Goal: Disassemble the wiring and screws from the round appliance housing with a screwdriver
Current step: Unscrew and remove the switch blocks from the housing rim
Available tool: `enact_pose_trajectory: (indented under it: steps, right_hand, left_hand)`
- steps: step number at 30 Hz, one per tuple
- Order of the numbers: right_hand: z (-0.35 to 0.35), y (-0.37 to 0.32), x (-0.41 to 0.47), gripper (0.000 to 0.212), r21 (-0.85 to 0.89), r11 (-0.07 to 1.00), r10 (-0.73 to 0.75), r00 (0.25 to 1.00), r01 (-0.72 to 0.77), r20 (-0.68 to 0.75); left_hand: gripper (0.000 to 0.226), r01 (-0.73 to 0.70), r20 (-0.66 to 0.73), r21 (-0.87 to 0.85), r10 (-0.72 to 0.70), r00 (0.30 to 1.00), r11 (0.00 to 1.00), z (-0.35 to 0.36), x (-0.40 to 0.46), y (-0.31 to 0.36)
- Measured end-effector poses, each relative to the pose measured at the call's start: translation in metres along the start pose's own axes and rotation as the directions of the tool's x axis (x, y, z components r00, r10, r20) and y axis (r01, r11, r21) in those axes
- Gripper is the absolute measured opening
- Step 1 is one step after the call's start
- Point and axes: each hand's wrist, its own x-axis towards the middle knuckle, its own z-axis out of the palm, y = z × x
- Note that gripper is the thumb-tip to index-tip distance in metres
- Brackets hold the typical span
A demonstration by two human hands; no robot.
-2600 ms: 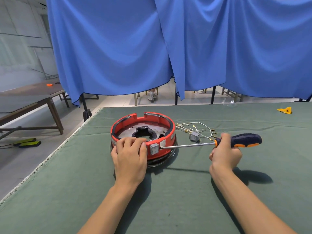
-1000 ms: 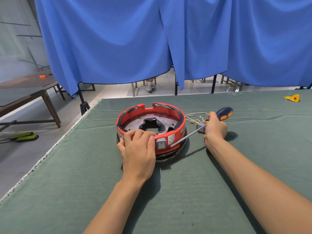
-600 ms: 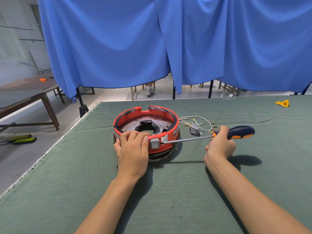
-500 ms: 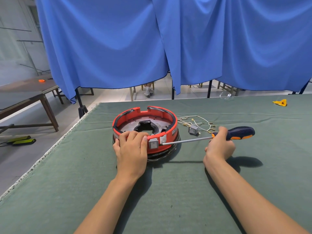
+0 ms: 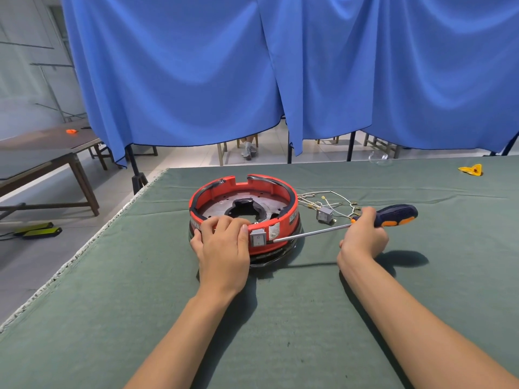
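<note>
1. Bare fingers first: left hand (image 5: 223, 249) draped over the near rim of the red housing (image 5: 243, 213), fingers curled onto the top edge, thumb side beside the grey switch (image 5: 258, 238); right hand (image 5: 363, 237) wrapped round the screwdriver (image 5: 346, 225) where shaft meets handle.
2. Steel shaft running nearly level, right to left, dipping slightly toward the tip; tip touching the red side wall just right of the switch, beside a scuffed white label (image 5: 274, 229).
3. Housing in mid-table on the green cloth (image 5: 280, 318), left of the right hand and directly under the left; left hand nearer by far, right hand well apart, joined only by the shaft.
4. Loose wiring (image 5: 327, 202) with a small grey block (image 5: 324, 215) just beyond the shaft, outside the housing.
5. Hard to make out: whether a screw or a clip sits at the tip; near wall under the left palm hidden; inner fasteners too small to tell.
</note>
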Motion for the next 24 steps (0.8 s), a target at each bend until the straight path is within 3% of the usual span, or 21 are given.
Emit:
enact_pose_trajectory:
  steps: [13, 24]
  right_hand:
    - [0.047, 0.007, 0.016, 0.024, -0.093, 0.995, 0.038, 0.994, -0.028, 0.1]
    - [0.066, 0.014, 0.029, 0.026, -0.298, 0.954, 0.068, 0.988, -0.024, 0.138]
  left_hand:
    - [0.036, 0.031, 0.022, -0.034, -0.031, 0.999, 0.999, 0.0, 0.002, 0.0]
    - [0.033, 0.047, 0.015, -0.059, -0.046, 0.999, 0.997, 0.001, 0.004, 0.003]
